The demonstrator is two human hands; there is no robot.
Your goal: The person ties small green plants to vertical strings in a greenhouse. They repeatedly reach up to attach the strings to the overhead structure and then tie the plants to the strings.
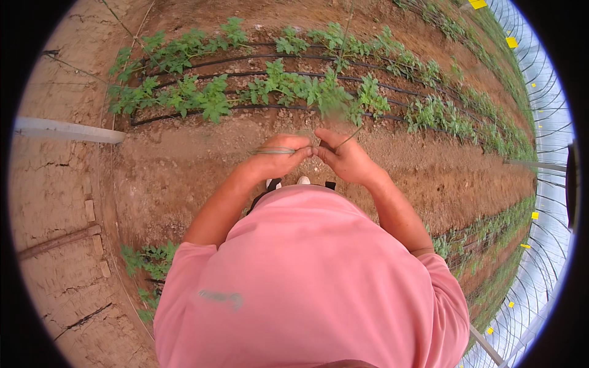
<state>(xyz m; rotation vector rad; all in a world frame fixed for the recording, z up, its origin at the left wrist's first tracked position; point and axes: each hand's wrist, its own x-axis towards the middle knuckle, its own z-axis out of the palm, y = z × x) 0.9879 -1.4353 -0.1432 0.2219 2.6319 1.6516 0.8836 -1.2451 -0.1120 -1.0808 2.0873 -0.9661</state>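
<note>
My left hand [280, 156] is closed around a small bundle of thin green twine [275, 150], whose strands lie across the fingers. Thumb tip to thumb tip, my right hand [347, 158] meets it in front of my body. A single strand [354, 134] of the twine runs out of the right hand, up and to the right. Something dark [326, 146] shows inside the curl of the right fingers; whether it is an object or shadow is unclear. Just beyond both hands grow leafy young plants, probably tomato [294, 87], partly blurred near the right hand.
Black drip-irrigation hoses [257, 106] run along the plant rows. An upright twine [345, 41] reaches the plants. At left stand a pale post [69, 130] and a cracked earthen wall [55, 184]. Plastic greenhouse film [547, 138] with yellow sticky cards [511, 42] curves at right.
</note>
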